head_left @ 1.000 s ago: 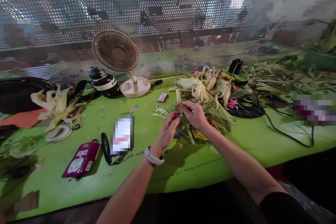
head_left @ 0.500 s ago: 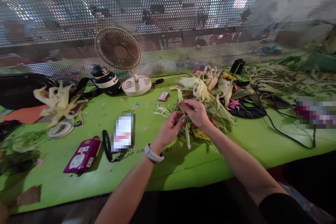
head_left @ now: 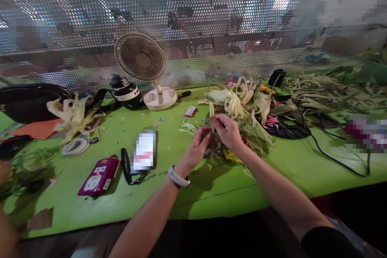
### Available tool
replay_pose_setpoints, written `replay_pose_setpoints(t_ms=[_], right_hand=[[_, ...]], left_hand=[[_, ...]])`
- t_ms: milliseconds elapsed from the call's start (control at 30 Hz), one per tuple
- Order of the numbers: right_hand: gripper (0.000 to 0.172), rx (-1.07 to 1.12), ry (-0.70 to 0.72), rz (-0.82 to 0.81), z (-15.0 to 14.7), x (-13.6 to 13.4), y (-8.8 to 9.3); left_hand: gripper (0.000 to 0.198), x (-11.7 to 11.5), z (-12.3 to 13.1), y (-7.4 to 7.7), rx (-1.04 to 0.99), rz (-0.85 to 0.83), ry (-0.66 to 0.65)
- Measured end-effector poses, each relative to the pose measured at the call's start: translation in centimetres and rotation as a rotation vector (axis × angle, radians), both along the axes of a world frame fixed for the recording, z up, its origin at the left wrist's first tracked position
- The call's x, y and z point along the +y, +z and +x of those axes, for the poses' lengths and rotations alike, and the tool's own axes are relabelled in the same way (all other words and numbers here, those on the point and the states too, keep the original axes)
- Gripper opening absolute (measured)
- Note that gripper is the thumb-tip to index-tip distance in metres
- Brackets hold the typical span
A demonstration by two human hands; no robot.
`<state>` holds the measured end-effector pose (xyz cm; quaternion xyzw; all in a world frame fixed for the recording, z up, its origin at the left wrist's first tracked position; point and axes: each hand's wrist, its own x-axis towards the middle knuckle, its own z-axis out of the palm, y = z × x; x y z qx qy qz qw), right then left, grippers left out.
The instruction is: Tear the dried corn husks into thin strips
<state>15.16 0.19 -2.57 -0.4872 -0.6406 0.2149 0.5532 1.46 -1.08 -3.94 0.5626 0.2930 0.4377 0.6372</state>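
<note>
My left hand (head_left: 196, 148), with a white watch on its wrist, and my right hand (head_left: 228, 131) meet above the green table (head_left: 211, 193). Both pinch a narrow pale corn-husk strip (head_left: 212, 111) whose tip sticks up between the fingers. Its lower part is hidden behind my hands. Just behind them lies a heap of corn husks (head_left: 238, 105) with red-handled scissors partly buried under it.
A small cream desk fan (head_left: 142, 62) stands at the back, a black bottle (head_left: 125, 92) beside it. A phone (head_left: 144, 151), a magenta power strip (head_left: 98, 174), a tape roll (head_left: 75, 147) and another husk bundle (head_left: 74, 115) lie left. Black cables (head_left: 332, 147) and more husks spread right. Perforated screen behind.
The husk strip that hung down below my hands has been drawn up; my hands have closed in on each other. The view has shifted slightly to the left.
</note>
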Motion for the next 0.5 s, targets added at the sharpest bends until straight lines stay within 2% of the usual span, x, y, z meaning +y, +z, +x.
replay_pose_setpoints(t_ms=[133,333,500], right_hand=[[0.03,-0.076,-0.006,0.024,-0.31,-0.28,-0.12],[0.034,0.025,0.032,0.027,0.08,0.04,0.2],[0.035,0.102,0.014,0.057,0.34,0.27,0.24]], left_hand=[[0.029,0.06,0.07,-0.24,0.029,0.056,0.094],[0.034,-0.52,0.09,0.39,0.028,0.082,0.073],[0.032,-0.5,0.01,0.31,0.027,0.137,0.14]])
